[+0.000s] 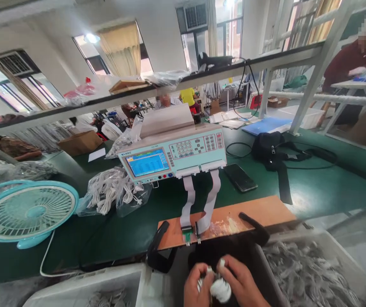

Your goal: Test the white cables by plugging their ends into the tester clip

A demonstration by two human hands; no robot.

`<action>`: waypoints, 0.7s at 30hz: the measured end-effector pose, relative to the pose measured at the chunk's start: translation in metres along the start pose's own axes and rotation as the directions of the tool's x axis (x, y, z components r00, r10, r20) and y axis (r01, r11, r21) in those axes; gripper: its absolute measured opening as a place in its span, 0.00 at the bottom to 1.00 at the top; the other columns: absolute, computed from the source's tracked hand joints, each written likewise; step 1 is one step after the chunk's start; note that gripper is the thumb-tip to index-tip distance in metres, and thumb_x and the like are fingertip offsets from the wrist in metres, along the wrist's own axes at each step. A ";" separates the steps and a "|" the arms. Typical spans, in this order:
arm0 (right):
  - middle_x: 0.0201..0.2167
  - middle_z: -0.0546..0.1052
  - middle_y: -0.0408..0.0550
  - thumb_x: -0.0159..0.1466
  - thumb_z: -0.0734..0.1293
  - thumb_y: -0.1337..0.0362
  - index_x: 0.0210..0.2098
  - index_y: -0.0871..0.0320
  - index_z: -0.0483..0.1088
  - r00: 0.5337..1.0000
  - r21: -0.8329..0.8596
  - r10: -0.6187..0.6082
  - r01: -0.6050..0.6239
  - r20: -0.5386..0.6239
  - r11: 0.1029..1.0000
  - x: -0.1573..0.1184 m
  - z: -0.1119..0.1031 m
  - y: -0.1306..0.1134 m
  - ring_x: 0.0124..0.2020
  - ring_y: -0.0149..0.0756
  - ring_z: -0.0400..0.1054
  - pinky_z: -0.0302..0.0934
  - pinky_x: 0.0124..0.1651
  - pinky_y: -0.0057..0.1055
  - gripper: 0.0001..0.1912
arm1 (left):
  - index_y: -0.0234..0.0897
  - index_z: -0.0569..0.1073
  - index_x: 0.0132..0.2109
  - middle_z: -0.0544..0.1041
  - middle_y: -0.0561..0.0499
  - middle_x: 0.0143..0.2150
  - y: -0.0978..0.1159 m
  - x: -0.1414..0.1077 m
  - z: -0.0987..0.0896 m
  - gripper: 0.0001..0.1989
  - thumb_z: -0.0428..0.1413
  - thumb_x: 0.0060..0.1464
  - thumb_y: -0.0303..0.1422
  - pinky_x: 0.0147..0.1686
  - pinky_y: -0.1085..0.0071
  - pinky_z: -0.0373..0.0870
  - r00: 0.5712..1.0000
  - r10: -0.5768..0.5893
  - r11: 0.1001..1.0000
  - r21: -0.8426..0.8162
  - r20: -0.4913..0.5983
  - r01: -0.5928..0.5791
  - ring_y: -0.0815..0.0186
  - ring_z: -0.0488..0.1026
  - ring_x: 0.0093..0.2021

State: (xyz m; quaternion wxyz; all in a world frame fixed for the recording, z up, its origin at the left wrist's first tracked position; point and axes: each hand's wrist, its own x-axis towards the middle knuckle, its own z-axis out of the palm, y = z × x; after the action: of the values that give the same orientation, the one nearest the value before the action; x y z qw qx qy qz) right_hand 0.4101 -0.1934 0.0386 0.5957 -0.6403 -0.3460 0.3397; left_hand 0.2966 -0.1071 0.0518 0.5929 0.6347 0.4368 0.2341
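Note:
My left hand (196, 286) pinches one white connector end of a coiled white cable (221, 291) between thumb and fingers. The other connector end is pinched in my right hand (243, 282), and the cable's coil hangs between both hands. Just beyond my fingertips, a small green circuit board (187, 234) with a metal plug sits at the front edge of an orange-brown board (262, 209). Beside it stands a second small plug fixture (198, 233). Flat grey ribbon cables (188, 204) run from these fixtures to a testing instrument (173, 149) with a lit blue screen.
A bin of grey-white cables (313, 268) stands at right, another white bin (106, 285) at lower left. On the green table (317, 187) are a turquoise fan (32, 213), bagged white cables (106, 189), a phone (240, 178) and a black bag (268, 149). Other people sit farther back.

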 end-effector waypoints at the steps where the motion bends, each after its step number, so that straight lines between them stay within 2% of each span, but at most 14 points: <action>1: 0.23 0.64 0.41 0.61 0.60 0.51 0.25 0.59 0.64 1.000 0.016 -0.014 0.014 -0.002 1.000 0.005 0.002 -0.001 0.27 0.31 0.57 0.55 0.31 0.26 0.18 | 0.36 0.71 0.25 0.70 0.53 0.22 0.000 -0.001 0.001 0.16 0.58 0.43 0.46 0.30 0.73 0.65 0.998 0.046 0.999 -0.010 -0.041 -0.046 0.66 0.66 0.27; 3: 0.22 0.64 0.41 0.60 0.62 0.52 0.25 0.59 0.65 1.000 0.050 -0.013 0.014 -0.009 0.999 0.015 0.007 -0.002 0.26 0.31 0.57 0.54 0.29 0.26 0.17 | 0.36 0.72 0.26 0.70 0.53 0.23 0.002 0.001 -0.002 0.16 0.57 0.45 0.46 0.28 0.75 0.64 0.996 0.063 0.998 -0.022 -0.064 -0.065 0.67 0.65 0.26; 7: 0.21 0.66 0.41 0.59 0.64 0.53 0.24 0.61 0.69 1.000 0.063 0.016 -0.017 0.012 0.998 0.031 0.020 -0.004 0.24 0.30 0.58 0.53 0.27 0.25 0.16 | 0.35 0.75 0.31 0.72 0.52 0.25 0.002 0.011 -0.017 0.16 0.58 0.46 0.45 0.29 0.75 0.64 1.000 0.016 0.999 -0.045 -0.016 -0.017 0.67 0.66 0.28; 9: 0.21 0.66 0.42 0.59 0.64 0.54 0.23 0.61 0.70 1.000 0.046 0.012 -0.013 0.017 0.999 0.037 0.025 -0.006 0.24 0.30 0.59 0.53 0.28 0.26 0.17 | 0.34 0.75 0.32 0.72 0.52 0.25 -0.003 0.015 -0.022 0.16 0.58 0.46 0.44 0.27 0.75 0.63 1.000 -0.005 0.998 -0.068 -0.012 0.005 0.68 0.65 0.26; 13: 0.19 0.64 0.41 0.58 0.63 0.54 0.21 0.62 0.70 0.999 0.045 0.029 -0.030 0.021 0.999 0.043 0.031 -0.012 0.23 0.29 0.57 0.51 0.26 0.25 0.18 | 0.34 0.75 0.31 0.69 0.54 0.22 -0.012 0.019 -0.026 0.17 0.59 0.45 0.46 0.19 0.78 0.57 0.999 -0.044 0.991 -0.125 -0.011 0.042 0.73 0.58 0.20; 21: 0.19 0.65 0.41 0.57 0.65 0.54 0.23 0.63 0.71 0.997 0.149 0.072 -0.070 -0.010 0.986 0.047 0.040 -0.015 0.22 0.28 0.56 0.51 0.25 0.25 0.17 | 0.33 0.75 0.35 0.68 0.54 0.21 -0.002 0.024 -0.030 0.15 0.58 0.48 0.42 0.18 0.79 0.55 0.999 -0.022 0.987 -0.160 0.040 0.029 0.74 0.56 0.19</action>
State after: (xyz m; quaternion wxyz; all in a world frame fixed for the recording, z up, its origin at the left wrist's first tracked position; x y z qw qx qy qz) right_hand 0.4008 -0.1319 0.0504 0.6320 -0.6085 -0.2921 0.3809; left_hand 0.2836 -0.0711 0.0505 0.6534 0.5836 0.4132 0.2486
